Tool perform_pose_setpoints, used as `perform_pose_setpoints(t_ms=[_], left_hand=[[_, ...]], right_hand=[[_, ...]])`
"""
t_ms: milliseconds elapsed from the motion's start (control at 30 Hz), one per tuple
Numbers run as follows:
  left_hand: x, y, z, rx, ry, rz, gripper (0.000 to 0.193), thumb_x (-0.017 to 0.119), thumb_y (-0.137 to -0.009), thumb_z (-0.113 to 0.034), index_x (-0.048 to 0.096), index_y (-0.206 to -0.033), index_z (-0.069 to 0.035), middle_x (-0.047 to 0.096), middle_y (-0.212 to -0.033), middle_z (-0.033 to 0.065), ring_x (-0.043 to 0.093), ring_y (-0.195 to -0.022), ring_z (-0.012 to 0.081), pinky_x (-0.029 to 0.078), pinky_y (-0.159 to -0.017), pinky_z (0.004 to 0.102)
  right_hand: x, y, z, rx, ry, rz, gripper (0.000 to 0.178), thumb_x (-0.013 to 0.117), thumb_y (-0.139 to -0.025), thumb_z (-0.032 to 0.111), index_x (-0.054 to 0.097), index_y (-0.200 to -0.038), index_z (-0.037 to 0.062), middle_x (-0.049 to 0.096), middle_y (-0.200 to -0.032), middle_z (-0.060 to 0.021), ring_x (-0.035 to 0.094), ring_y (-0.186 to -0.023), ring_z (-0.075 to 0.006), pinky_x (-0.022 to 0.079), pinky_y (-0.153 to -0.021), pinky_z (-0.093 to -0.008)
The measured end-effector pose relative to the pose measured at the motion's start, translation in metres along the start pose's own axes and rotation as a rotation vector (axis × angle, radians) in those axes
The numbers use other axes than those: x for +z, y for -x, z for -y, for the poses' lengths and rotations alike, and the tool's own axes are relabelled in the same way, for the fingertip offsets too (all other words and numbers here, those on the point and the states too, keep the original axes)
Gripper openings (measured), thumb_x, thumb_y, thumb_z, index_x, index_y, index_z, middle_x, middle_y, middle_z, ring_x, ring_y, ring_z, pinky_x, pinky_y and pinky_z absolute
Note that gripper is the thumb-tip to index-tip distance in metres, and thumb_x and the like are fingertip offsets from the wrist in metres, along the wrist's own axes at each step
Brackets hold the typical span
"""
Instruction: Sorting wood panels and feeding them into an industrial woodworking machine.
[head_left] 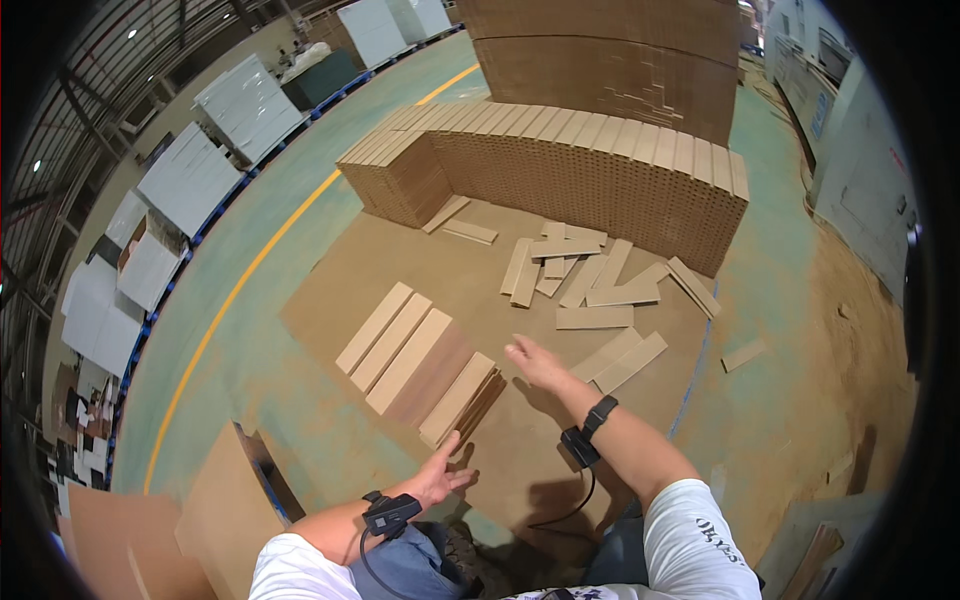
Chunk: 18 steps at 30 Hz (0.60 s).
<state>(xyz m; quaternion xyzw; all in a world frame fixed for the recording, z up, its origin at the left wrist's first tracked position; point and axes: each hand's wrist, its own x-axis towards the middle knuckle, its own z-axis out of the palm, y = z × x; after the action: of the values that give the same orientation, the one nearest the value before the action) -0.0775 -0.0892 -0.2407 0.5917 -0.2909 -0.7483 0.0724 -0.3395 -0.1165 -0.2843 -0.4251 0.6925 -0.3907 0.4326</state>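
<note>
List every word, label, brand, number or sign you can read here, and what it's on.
Right shirt sleeve: dark lettering, not transcribed here.
Shirt front: dark print, cut off by the frame edge, unreadable.
Grey machine at upper right: blue lettering, too small and blurred.
Nearer grey cabinet: small red mark, unreadable.
Boards between the left hand and right hand: no lettering visible.
</note>
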Motion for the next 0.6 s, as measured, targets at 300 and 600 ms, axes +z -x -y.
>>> perform_pose_setpoints(t_ms=[300, 600], left_hand=[[-0.004, -0.01, -0.011, 0.053, -0.013, 0.032, 0.068, 0.06, -0.079, -0.048, 0.034, -0.127, -0.007, 0.032, -0.125, 0.0192, 0.045, -0.107, 0.0296, 0.042, -0.091, 0.0417], [0.002, -0.03, 0.026, -0.271, -0.353, 0.144, 0.03, 0.053, -0.086, -0.026, 0.054, -0.107, -0.004, 0.06, -0.089, 0.0102, 0.061, -0.079, 0.0207, 0.05, -0.072, 0.0298]], right_hand=[[0.042, 0.005, 0.014, -0.079, -0.105, 0.207, 0.059, 0.033, -0.092, 0.044, 0.031, -0.131, -0.0004, 0.041, -0.129, -0.0227, 0.036, -0.122, -0.0333, 0.03, -0.1, -0.0371], [-0.003, -0.006, -0.019, -0.474, 0.345, 0.006, 0.041, 0.048, -0.083, 0.03, 0.05, -0.115, 0.0028, 0.048, -0.121, -0.0197, 0.045, -0.113, -0.033, 0.039, -0.092, -0.0395]])
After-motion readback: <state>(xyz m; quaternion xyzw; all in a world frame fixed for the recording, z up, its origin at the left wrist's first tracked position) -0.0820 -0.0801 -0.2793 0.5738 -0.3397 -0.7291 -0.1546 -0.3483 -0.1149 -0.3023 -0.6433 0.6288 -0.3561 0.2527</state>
